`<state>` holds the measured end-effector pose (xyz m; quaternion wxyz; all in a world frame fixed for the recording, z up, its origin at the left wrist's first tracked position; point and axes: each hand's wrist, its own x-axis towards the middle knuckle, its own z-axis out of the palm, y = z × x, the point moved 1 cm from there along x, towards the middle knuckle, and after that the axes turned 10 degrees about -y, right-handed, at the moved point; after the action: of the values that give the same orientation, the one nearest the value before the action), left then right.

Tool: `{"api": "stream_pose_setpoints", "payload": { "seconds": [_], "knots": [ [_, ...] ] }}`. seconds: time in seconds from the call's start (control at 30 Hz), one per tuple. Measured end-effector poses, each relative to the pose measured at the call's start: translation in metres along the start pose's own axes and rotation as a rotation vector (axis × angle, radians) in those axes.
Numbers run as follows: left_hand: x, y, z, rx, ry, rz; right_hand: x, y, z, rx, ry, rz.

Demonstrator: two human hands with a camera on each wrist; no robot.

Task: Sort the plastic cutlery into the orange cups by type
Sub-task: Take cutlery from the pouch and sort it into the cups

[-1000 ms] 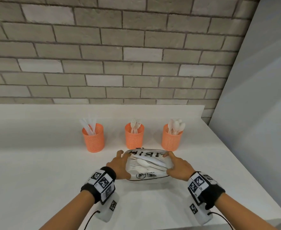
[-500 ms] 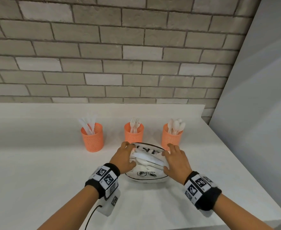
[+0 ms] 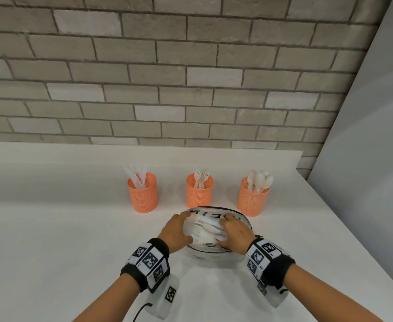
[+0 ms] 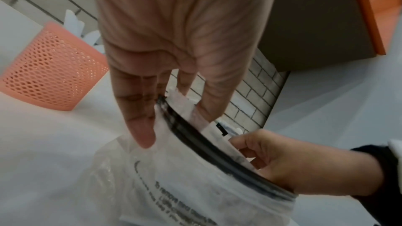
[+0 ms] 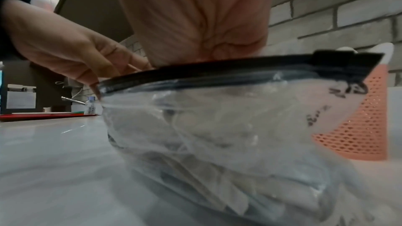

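A clear zip bag (image 3: 243,223) with a black zipper lies on the white counter and holds several white plastic utensils (image 3: 204,231). My left hand (image 3: 181,219) pinches the bag's left rim, thumb and fingers (image 4: 139,126) on either side of the zipper (image 4: 195,142). My right hand (image 3: 228,223) reaches into the bag's mouth, and its fingertips are hidden among the cutlery. Behind the bag stand three orange mesh cups: knives in the left cup (image 3: 142,196), forks in the middle cup (image 3: 199,194), spoons in the right cup (image 3: 252,201).
A brick wall (image 3: 190,89) runs along the back of the counter (image 3: 51,252). A grey panel (image 3: 365,182) closes off the right side. The counter's right edge runs diagonally close to my right forearm.
Both hands held the bag's sides before. My right hand has now moved inward into the bag's mouth. The left hand keeps its hold on the left rim.
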<state>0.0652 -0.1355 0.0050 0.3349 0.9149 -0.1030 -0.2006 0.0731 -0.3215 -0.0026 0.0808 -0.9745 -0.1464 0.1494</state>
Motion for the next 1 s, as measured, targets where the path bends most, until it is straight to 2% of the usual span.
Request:
{"api": "stream_pose_setpoints", "payload": {
  "seconds": [0.27,0.53,0.7,1.0],
  "knots": [
    [-0.002,-0.002,-0.003,-0.073,-0.048,0.034,0.004,0.005,0.007,0.026,0.009,-0.069],
    [-0.003,-0.001,-0.002,-0.1,-0.05,0.053,0.011,0.008,0.007,0.039,-0.102,-0.005],
    [-0.006,-0.004,0.001,-0.092,-0.024,0.044,0.011,0.007,0.016,0.155,-0.097,-0.027],
    [-0.009,-0.004,-0.002,-0.095,-0.012,0.054,0.021,0.009,0.009,0.21,-0.152,0.035]
  ]
}}
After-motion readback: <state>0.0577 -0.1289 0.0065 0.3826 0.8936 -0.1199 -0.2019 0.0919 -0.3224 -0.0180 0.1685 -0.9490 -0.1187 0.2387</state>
